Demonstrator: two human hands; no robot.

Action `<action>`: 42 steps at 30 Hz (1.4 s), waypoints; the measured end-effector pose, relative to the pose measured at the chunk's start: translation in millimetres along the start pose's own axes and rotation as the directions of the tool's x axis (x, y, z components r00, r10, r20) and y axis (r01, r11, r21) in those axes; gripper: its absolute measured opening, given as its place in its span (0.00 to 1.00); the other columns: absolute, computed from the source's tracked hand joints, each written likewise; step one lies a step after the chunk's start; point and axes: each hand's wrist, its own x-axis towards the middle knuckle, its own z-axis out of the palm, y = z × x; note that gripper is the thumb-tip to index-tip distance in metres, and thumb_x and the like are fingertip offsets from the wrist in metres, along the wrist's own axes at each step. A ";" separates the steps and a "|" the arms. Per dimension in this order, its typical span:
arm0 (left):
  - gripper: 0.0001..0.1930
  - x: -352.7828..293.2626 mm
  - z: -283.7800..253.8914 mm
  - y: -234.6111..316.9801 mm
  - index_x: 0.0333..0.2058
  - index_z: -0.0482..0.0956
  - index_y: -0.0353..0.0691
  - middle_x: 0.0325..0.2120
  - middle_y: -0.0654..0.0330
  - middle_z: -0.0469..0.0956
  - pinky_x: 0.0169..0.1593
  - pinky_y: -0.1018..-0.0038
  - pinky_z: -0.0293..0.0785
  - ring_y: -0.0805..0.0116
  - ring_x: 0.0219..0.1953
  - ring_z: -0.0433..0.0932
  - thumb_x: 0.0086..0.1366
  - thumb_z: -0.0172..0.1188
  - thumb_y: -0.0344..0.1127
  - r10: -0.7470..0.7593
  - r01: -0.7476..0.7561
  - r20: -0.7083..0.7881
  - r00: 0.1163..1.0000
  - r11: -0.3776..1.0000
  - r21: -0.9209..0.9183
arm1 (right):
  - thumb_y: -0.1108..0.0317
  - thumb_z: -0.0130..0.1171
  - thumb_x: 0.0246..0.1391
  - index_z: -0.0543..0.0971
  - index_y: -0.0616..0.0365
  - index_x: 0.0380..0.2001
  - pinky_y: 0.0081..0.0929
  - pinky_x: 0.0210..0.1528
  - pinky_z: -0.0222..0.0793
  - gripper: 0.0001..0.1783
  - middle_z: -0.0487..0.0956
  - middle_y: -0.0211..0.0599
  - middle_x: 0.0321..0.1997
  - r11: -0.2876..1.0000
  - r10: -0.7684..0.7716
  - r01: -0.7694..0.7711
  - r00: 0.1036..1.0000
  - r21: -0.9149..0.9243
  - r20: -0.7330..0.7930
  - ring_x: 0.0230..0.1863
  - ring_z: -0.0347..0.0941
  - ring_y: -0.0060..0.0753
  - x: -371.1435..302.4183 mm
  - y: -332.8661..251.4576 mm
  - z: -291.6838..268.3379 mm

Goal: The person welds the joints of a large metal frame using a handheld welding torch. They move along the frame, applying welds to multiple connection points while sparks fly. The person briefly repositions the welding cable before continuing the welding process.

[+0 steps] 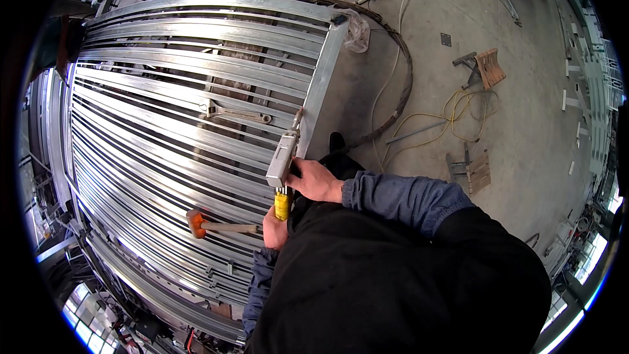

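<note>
I hold a welding gun (283, 159) with a boxy silver body, a thin tip and a yellow-wrapped rear part. My right hand (318, 180) is closed around its grip just behind the body, the fingertips partly hidden. Lower down, my left hand (275, 228) closes around the rear by the yellow wrap, most of its fingers out of sight. The gun's tip points away from me, by the right end rail (322, 85) of a large frame of parallel metal bars (157, 111). On the bars lie a wrench (244, 115) and, nearer me, an orange-headed mallet (196, 223).
A thick dark hose (407, 72) curves over the concrete floor (426, 131) to the frame's right. Further right are a yellow cable (452, 118) and brown-topped metal stands (490, 69). Clear plastic wrap (357, 31) hangs at the frame's far right corner.
</note>
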 end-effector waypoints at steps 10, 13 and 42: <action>0.18 -0.1 0.0 -5.4 0.49 0.79 0.29 0.40 0.64 0.84 0.48 0.76 0.75 0.78 0.41 0.79 0.64 0.71 0.31 0.005 -0.005 0.024 1.000 1.000 -0.023 | 0.58 0.63 0.61 0.75 0.64 0.49 0.48 0.50 0.74 0.22 0.83 0.59 0.41 1.000 -0.016 0.016 1.000 0.026 -0.001 0.47 0.78 0.66 -1.1 2.4 -1.1; 0.17 0.5 -0.9 -8.4 0.48 0.79 0.30 0.39 0.64 0.84 0.47 0.76 0.75 0.79 0.41 0.79 0.64 0.70 0.30 0.001 -0.001 0.027 1.000 1.000 -0.016 | 0.58 0.64 0.61 0.75 0.64 0.49 0.48 0.49 0.74 0.22 0.83 0.59 0.41 0.999 -0.030 0.030 1.000 0.022 -0.008 0.47 0.78 0.66 -0.7 6.6 0.8; 0.18 6.4 -6.1 -30.9 0.50 0.80 0.30 0.39 0.61 0.85 0.48 0.74 0.75 0.76 0.42 0.81 0.65 0.68 0.32 0.041 -0.041 0.006 0.999 0.998 0.045 | 0.56 0.64 0.61 0.77 0.65 0.46 0.44 0.48 0.75 0.22 0.83 0.57 0.40 1.000 0.004 -0.004 1.000 -0.010 0.000 0.46 0.80 0.62 -1.5 -4.1 -1.6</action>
